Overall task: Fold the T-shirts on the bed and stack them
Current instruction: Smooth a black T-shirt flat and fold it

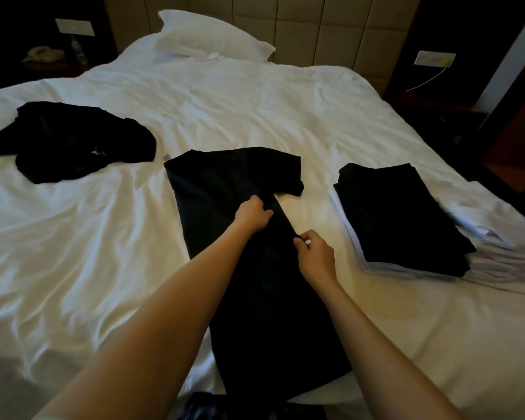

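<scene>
A black T-shirt (225, 189) lies lengthwise on the white bed (225, 110) in front of me, its right sleeve spread out. My left hand (252, 215) grips the cloth near the right armpit. My right hand (314, 256) pinches the shirt's right side edge a little lower. To the right lies a stack of folded shirts (400, 216), a black one on top of white ones. A loose heap of dark T-shirts (70, 140) sits at the left.
A white pillow (209, 34) lies at the padded headboard. Dark nightstands stand on both sides, the left one with a telephone (43, 53) and a bottle. The bed's right edge runs close behind the folded stack.
</scene>
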Available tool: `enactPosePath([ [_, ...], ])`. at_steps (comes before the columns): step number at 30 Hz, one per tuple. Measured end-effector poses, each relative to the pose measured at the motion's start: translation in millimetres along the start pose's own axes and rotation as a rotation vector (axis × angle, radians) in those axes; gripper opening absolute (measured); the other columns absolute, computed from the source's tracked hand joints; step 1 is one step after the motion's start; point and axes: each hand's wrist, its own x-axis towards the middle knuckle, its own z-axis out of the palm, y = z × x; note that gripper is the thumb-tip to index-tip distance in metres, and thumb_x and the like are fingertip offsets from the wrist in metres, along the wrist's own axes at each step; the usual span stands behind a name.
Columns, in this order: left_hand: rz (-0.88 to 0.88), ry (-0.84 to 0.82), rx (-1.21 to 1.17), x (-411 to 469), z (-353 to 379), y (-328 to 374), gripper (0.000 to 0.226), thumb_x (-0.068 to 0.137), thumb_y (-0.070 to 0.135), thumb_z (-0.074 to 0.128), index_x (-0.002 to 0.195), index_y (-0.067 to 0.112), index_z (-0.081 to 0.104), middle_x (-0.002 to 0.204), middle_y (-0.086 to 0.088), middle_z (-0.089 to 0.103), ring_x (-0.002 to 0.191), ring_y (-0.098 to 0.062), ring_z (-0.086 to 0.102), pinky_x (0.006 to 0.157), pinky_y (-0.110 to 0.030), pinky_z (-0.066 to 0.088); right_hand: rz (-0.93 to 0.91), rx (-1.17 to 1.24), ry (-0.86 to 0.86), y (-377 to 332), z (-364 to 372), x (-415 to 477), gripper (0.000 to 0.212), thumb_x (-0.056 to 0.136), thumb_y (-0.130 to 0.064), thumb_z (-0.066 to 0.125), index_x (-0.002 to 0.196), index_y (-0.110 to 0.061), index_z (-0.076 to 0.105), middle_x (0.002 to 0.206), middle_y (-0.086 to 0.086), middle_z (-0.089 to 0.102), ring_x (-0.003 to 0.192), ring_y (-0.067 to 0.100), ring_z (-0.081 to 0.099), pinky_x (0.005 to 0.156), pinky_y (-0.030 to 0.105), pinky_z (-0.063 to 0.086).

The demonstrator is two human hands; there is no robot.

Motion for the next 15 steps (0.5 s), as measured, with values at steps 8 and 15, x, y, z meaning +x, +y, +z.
enactPosePath([
  [8, -0.144, 0.135, 0.151, 52.9, 5.9, 8.9, 0.043, 0.093, 0.026, 0.056, 0.125, 0.001, 0.043, 0.124, -0.017, 0.051, 0.112, -0.033, 0.053, 0.077, -0.036, 0.044, -0.018, -0.204, 0.010, 27.9, -8.4, 10.6, 0.021, 0.100, -0.032, 0.041, 0.093, -0.014, 0.050, 0.082, 0.004, 0.056, 0.074, 0.023, 0.053, 0.058, 0.028, 0.034],
  [15, -0.090, 0.218, 0.060, 89.3, 0.2, 16.0, 0.025, 0.096, 0.024, 0.048, 0.087, 0.002, 0.056, 0.093, -0.013, 0.055, 0.085, -0.028, 0.058, 0.063, -0.032, 0.042, -0.044, -0.224, -0.018, 26.6, -5.8, 14.4, 0.027, 0.094, -0.043, 0.047, 0.088, -0.017, 0.050, 0.074, 0.001, 0.055, 0.073, 0.023, 0.057, 0.057, 0.028, 0.035],
])
